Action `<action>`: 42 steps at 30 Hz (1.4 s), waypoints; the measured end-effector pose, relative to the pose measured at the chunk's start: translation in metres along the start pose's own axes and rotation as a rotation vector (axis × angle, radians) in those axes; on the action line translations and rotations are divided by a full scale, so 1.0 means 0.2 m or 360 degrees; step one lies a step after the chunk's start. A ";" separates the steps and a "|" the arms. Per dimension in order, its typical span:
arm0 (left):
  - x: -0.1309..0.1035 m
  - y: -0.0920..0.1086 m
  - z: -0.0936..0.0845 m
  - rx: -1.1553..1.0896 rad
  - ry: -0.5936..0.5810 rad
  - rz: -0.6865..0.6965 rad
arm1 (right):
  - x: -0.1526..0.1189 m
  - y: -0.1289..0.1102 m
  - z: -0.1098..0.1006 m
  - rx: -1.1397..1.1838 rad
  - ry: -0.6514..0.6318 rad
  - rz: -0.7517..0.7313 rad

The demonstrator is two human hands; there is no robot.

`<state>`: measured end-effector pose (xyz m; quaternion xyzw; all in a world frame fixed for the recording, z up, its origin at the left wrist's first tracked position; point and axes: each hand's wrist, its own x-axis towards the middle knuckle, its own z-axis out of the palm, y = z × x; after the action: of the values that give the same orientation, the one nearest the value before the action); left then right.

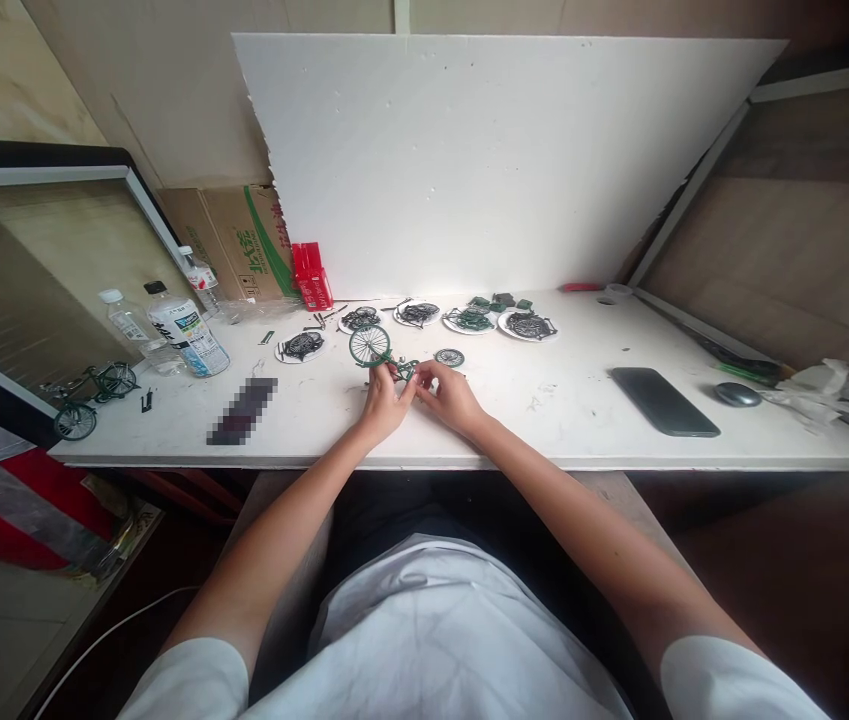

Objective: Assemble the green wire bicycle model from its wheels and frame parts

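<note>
Caution: left hand [386, 402] and right hand [452, 396] pinch a green, thin-tubed model bicycle [406, 370]; excessive pressure could bend it, a slip strike the black spoked wheel [449, 357].

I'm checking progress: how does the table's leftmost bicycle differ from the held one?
The leftmost bicycle rests on the table; the held bicycle is handled by the left hand and right hand. The leftmost bicycle shows two wheels; the held bicycle, partly hidden, shows one. Both look green with spoked wheels.
</note>
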<state>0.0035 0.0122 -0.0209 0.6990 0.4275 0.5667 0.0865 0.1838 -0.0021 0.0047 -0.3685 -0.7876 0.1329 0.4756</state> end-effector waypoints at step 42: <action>0.15 0.07 -0.13 -0.1594 -0.0169 -0.1195 | 0.00 -0.01 0.00 -0.0200 -0.0055 0.0098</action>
<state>-0.0125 0.0151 0.0179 0.4031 0.3217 0.5936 0.6178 0.1828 -0.0037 0.0071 -0.4193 -0.7908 0.1040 0.4336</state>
